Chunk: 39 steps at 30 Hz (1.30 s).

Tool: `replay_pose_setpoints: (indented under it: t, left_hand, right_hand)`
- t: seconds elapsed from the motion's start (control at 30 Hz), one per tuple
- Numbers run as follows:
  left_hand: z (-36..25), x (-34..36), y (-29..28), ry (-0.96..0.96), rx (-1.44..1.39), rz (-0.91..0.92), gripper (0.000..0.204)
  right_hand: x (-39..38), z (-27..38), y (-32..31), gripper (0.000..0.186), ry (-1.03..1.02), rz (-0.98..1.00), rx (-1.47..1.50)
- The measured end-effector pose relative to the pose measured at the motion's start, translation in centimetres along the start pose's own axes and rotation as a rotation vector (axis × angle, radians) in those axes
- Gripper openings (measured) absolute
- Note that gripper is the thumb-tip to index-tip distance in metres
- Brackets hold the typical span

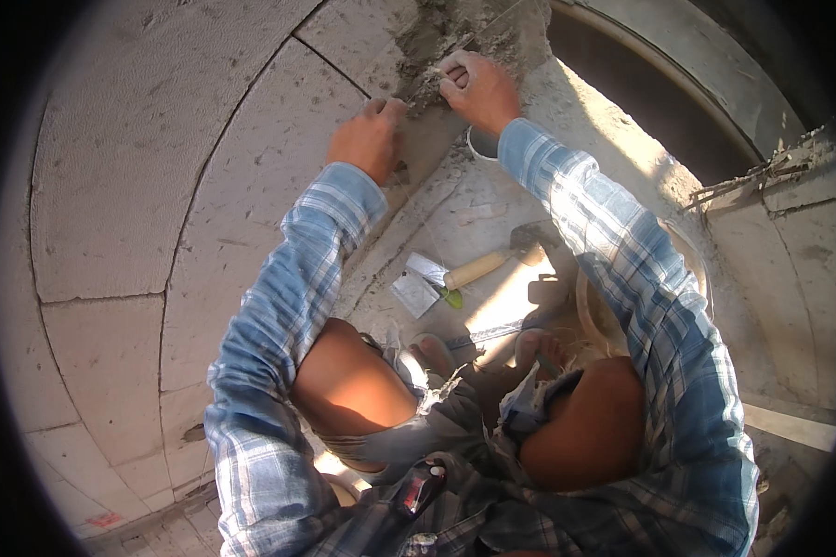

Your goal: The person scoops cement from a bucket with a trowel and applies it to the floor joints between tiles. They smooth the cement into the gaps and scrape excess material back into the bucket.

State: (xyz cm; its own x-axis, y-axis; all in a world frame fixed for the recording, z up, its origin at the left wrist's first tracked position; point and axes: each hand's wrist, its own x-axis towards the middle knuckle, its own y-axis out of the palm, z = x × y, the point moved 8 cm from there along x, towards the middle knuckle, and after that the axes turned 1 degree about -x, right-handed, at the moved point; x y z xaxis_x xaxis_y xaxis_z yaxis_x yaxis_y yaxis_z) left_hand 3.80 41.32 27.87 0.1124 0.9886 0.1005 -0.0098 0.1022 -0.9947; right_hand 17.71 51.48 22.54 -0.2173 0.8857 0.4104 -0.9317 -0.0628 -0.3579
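Observation:
Both my hands are at the wall of pale blocks (251, 158), by a rough patch of grey mortar (427, 42). My left hand (370, 139) is closed, its knuckles near the lower edge of the patch. To its right my right hand (478, 91) is closed in a pinch against the mortar. A thin line, perhaps string or wire, runs up from near its fingers. What either hand holds, if anything, is hidden. Below them lies a wooden-handled tool (478, 269), its handle beside shiny silver metal pieces (418, 285) and a small green thing (452, 299).
A dark opening (636, 93) with a sunlit ledge is at the upper right. Under my right forearm shows the curved rim of a round container (585, 302). Broken blocks with protruding rods (748, 181) stand at the right. My knees and feet are below.

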Motion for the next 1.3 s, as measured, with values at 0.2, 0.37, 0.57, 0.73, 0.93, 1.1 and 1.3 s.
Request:
replay_pose_setpoints:
  t: [0.2, 0.37, 0.57, 0.73, 0.93, 1.1, 1.3]
  left_hand:
    - [0.3, 0.4, 0.3, -0.004, 0.094, -0.029, 0.030]
    - [-0.3, 0.2, -0.4, 0.027, 0.007, -0.128, 0.027]
    - [-0.5, -0.1, -1.2, 0.010, -0.098, -0.169, 0.026]
    - [-1.3, -0.1, -1.7, 0.010, -0.103, -0.170, 0.026]
    - [-1.1, 0.0, -1.4, 0.011, -0.113, -0.161, 0.027]
    - [-1.4, 0.0, -1.7, 0.023, -0.129, -0.167, 0.025]
    - [-1.1, 0.0, -1.6, 0.019, -0.139, -0.171, 0.025]
  right_hand:
    - [-0.2, -3.7, -2.1, 0.036, 0.237, -0.124, 0.316]
    - [-1.1, -7.3, -1.7, 0.040, 0.543, -0.149, 0.737]
    - [-1.0, -6.6, 1.4, 0.041, 0.542, -0.034, 0.963]
    - [-0.3, -5.7, 2.0, 0.044, 0.506, -0.053, 1.057]
    - [0.1, -5.4, 2.5, 0.045, 0.430, -0.026, 1.046]
    - [0.1, -5.5, 2.0, 0.043, 0.418, -0.098, 1.005]
    - [0.0, -5.0, 1.7, 0.040, 0.438, -0.205, 0.954]
